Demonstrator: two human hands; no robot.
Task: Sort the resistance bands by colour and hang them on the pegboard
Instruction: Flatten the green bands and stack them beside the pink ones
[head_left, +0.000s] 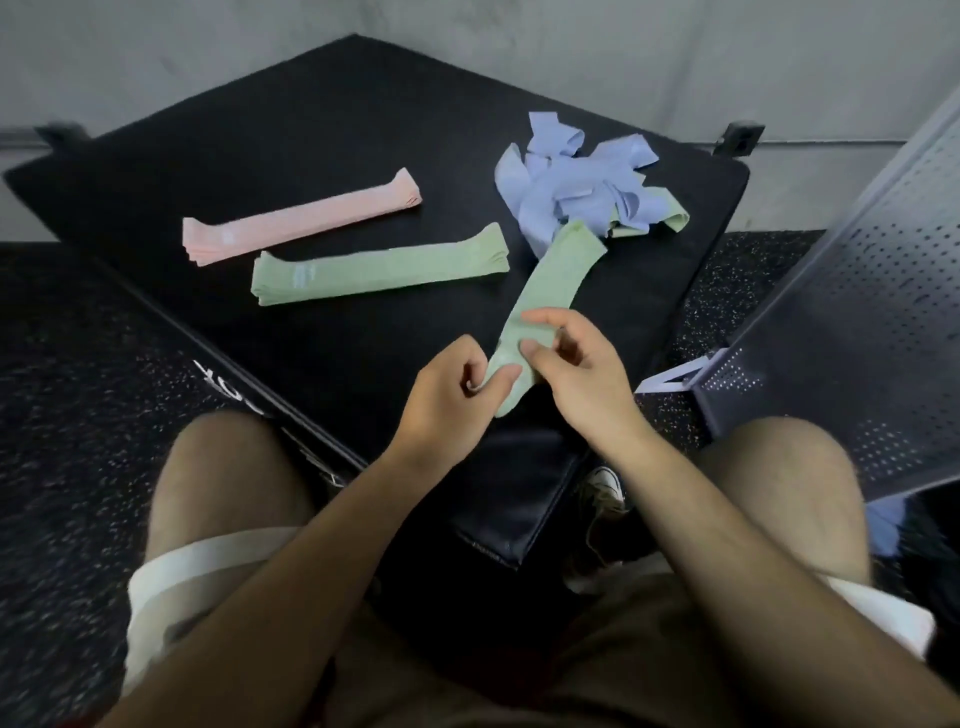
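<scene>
Resistance band, green (545, 291), one, in hand: it lay slantwise over the near right part of the mat, its near end lifted and its far end reaching the foot of the blue heap.

Left hand (447, 395): fingers curled, thumb and fingertips pinching the near end of the green band.

Right hand (576, 364): just beside the left, thumb and forefinger closed on the same band a little farther along, the other fingers loosely bent.

Person: seated or crouched at the near corner of the mat, bare knees either side, in tan shorts (649, 649); one shoe (602, 488) showed between the legs.

Mat (311, 130): black, padded, set cornerwise on a dark speckled floor (78, 364).

Green stack (379, 270): several bands folded flat and laid together, mid-mat, left of the held band and apart from it.

Pink stack (301, 218): likewise flat and neat, just beyond the green stack and roughly parallel with it.

Blue heap (576, 187): unsorted, tangled, at the far right of the mat.

Second loose green band (675, 221): partly buried under the right edge of the blue heap.

Pegboard panel (857, 312): dark perforated metal, standing tilted at the right, off the mat; no band on it.

Wall (467, 26): grey, behind the mat.
</scene>
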